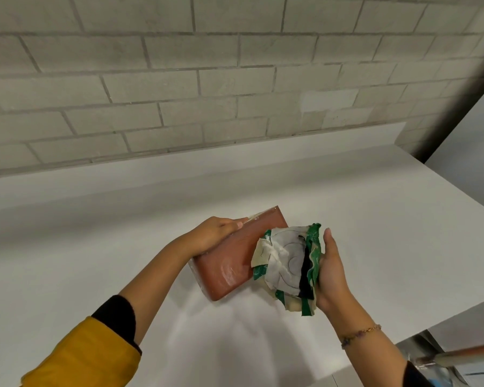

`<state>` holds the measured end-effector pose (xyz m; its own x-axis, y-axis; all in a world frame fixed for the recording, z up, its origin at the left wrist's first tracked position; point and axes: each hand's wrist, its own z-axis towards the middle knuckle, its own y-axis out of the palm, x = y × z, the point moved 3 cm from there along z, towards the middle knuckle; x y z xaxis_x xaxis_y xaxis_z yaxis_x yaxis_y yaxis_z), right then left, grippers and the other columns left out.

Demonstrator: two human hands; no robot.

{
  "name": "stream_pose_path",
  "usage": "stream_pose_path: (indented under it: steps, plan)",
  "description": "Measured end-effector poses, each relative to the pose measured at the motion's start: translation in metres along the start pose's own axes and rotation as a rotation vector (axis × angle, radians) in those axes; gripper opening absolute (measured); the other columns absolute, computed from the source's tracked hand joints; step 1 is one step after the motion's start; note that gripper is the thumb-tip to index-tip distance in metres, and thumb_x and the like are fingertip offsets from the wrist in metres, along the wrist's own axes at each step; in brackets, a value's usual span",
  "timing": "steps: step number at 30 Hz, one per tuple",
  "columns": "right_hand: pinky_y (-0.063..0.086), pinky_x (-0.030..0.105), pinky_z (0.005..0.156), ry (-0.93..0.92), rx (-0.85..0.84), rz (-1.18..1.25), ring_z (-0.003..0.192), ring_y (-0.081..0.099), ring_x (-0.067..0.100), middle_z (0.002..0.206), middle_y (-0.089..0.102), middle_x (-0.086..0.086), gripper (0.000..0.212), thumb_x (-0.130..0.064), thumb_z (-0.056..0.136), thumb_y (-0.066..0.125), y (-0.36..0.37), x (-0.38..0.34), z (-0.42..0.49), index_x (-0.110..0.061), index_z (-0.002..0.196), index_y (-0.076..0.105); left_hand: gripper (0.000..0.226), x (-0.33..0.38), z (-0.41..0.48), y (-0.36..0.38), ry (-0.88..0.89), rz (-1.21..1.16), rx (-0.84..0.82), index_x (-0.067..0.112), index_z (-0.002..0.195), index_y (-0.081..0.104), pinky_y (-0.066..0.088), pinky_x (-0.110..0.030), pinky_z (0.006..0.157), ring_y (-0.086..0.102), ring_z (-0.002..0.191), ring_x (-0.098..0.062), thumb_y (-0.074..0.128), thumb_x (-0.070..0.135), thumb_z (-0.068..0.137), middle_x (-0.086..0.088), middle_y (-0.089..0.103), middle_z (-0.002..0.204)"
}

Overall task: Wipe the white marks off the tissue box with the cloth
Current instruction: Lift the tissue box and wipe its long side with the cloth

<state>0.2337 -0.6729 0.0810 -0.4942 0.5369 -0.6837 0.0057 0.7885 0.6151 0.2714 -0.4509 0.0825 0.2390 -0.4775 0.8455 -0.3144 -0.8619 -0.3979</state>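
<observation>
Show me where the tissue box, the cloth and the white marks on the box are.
tissue box [229,255]: head view, on its reddish-brown top face.
cloth [287,261]: head view, on the grey middle of the bunched fabric.
white marks [229,273]: head view, on the smear near the box's near end.

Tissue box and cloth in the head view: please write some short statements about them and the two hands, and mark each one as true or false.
1. The left hand holds the tissue box at its far side. True.
2. The cloth lies flat on the table. False: it is bunched in the right hand, beside the box.
3. The tissue box is blue. False: it is reddish brown.
4. A whitish smear shows on the near part of the box. True.
5. The right wrist carries a bracelet. True.
</observation>
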Motion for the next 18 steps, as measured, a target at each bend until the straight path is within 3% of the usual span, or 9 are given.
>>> stream_pose_path:
  steps: [2, 5, 7, 11, 14, 18]
  plan:
    - [0.059, 0.034, 0.064, 0.011, -0.015, 0.004, 0.092, 0.071, 0.028, 0.102, 0.073, 0.014, 0.069, -0.06, 0.093, 0.026, -0.002, -0.003, 0.004, -0.014, 0.091, 0.078, 0.035, 0.001, -0.001, 0.0, 0.011, 0.013, 0.002, 0.032, 0.122, 0.063, 0.05, -0.015, 0.07, 0.067, 0.094, -0.007, 0.043, 0.044, 0.096, 0.005, 0.065, 0.123]
    - [0.057, 0.034, 0.067, -0.026, 0.027, -0.098, 0.09, 0.071, 0.028, 0.102, 0.073, 0.016, 0.055, -0.046, 0.096, 0.031, 0.0, -0.008, 0.012, -0.009, 0.108, 0.069, 0.034, 0.002, -0.002, -0.002, 0.021, 0.037, 0.025, 0.033, 0.123, 0.061, 0.046, -0.005, 0.064, 0.062, 0.089, 0.003, 0.043, 0.044, 0.096, 0.004, 0.064, 0.123]
    - [0.054, 0.032, 0.069, -0.112, 0.136, -0.334, 0.093, 0.068, 0.025, 0.105, 0.069, 0.013, 0.045, -0.044, 0.097, 0.033, 0.001, -0.011, 0.019, -0.012, 0.116, 0.058, 0.035, 0.002, -0.002, -0.002, 0.017, 0.046, 0.025, 0.032, 0.123, 0.062, 0.046, -0.007, 0.067, 0.063, 0.093, 0.0, 0.043, 0.044, 0.096, 0.004, 0.064, 0.124]
    - [0.048, 0.012, 0.058, -0.362, 0.211, -0.833, 0.081, 0.061, -0.004, 0.102, 0.06, -0.006, 0.017, -0.04, 0.098, 0.039, 0.005, -0.018, 0.03, -0.03, 0.112, 0.042, 0.038, 0.003, -0.001, -0.001, 0.014, 0.069, 0.027, 0.03, 0.127, 0.06, 0.046, -0.012, 0.076, 0.063, 0.103, -0.012, 0.041, 0.043, 0.097, 0.001, 0.063, 0.126]
    - [0.044, 0.016, 0.056, -0.501, 0.266, -1.147, 0.075, 0.058, -0.004, 0.101, 0.056, -0.012, 0.033, -0.046, 0.095, 0.041, 0.007, -0.016, 0.036, -0.029, 0.122, 0.036, 0.036, 0.003, -0.002, -0.001, 0.015, 0.063, 0.022, 0.031, 0.126, 0.06, 0.047, -0.011, 0.076, 0.063, 0.103, -0.012, 0.041, 0.042, 0.097, 0.001, 0.064, 0.126]
    - [0.051, 0.033, 0.063, -0.66, 0.355, -1.583, 0.087, 0.056, 0.022, 0.119, 0.046, 0.005, 0.05, -0.05, 0.094, 0.037, 0.013, -0.009, 0.042, -0.018, 0.133, 0.039, 0.037, 0.003, -0.003, -0.002, 0.02, 0.071, 0.027, 0.027, 0.124, 0.062, 0.048, -0.021, 0.086, 0.063, 0.108, -0.014, 0.041, 0.042, 0.097, 0.001, 0.063, 0.128]
